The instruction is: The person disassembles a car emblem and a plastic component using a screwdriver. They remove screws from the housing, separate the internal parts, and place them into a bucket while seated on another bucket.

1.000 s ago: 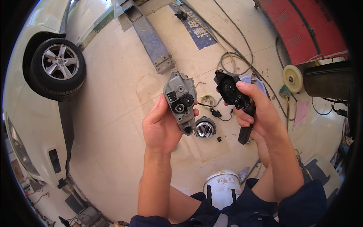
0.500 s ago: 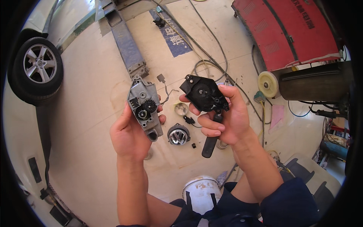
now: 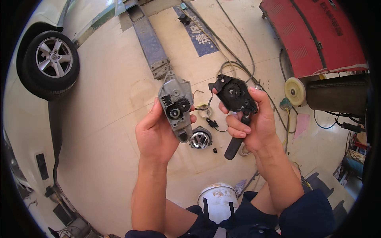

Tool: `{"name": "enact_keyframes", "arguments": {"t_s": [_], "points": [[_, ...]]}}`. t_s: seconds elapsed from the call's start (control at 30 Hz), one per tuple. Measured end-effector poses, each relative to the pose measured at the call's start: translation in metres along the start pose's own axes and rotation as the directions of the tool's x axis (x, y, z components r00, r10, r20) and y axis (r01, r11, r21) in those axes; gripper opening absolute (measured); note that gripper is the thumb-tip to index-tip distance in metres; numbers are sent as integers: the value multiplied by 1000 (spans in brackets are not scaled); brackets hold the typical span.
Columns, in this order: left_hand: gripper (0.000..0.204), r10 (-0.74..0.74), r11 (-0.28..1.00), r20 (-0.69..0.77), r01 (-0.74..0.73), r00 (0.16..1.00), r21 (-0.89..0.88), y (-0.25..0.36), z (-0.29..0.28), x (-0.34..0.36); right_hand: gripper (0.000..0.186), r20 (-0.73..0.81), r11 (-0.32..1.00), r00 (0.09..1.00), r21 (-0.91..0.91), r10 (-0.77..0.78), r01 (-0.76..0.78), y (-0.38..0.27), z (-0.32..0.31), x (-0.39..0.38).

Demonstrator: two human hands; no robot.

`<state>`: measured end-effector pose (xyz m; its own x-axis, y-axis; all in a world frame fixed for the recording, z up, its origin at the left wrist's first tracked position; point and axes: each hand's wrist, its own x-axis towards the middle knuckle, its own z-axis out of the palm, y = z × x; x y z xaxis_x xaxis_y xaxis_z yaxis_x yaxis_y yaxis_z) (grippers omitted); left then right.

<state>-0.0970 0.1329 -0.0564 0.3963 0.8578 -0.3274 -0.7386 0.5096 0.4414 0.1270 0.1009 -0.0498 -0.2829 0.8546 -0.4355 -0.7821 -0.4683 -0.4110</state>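
Note:
My left hand (image 3: pixel 156 137) is closed around a grey metal gear housing (image 3: pixel 171 86), held upright with its inner side facing me. Small black toothed gears (image 3: pixel 179 108) sit inside it. In my right hand (image 3: pixel 260 127) is a black plastic cover (image 3: pixel 222 89) with a large toothed wheel, gripped between thumb and fingers. The lower fingers of that hand also wrap a tool with a black handle (image 3: pixel 234 149); its working end is mostly hidden. The cover and the housing are apart. Below them on the floor lie a round chrome emblem unit (image 3: pixel 201 140) and a small black connector (image 3: pixel 212 123).
A car wheel (image 3: pixel 53 63) stands at the left beside a light car body. A steel lift arm (image 3: pixel 147 39) points toward me from the far side. Hoses and cables cross the floor near a red cabinet (image 3: pixel 301 35) at right. A white bucket (image 3: pixel 218 194) stands close to me.
The whole scene has shifted right in the picture. My left hand with the gear housing has come slightly nearer the black cover. Both hands keep their holds.

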Motion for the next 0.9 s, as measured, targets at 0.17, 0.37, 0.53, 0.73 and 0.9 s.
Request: {"name": "enact_keyframes", "arguments": {"t_s": [0.17, 0.37, 0.53, 0.73, 0.9], "points": [[44, 22, 999, -6, -21, 1000, 23, 0, -3, 0, 46, -35, 1000, 999, -18, -24, 23, 3, 3, 1], [43, 14, 1000, 5, -14, 1000, 19, 0, -7, 0, 40, -90, 999, 995, -21, -44, 42, 8, 5, 4], [43, 12, 1000, 36, -13, 999, 16, 2, -9, 0, 37, -102, 994, 994, -104, -37, 26, 10, 6, 5], [44, 10, 1000, 29, -10, 1000, -9, 3, -9, 0, 40, -167, 992, 985, -122, -52, 31, 14, 8, 7], [44, 14, 1000, 26, -14, 1000, -2, 3, -8, 0, 35, -83, 992, 996, -126, -21, 10, 13, 9, 5]]}}
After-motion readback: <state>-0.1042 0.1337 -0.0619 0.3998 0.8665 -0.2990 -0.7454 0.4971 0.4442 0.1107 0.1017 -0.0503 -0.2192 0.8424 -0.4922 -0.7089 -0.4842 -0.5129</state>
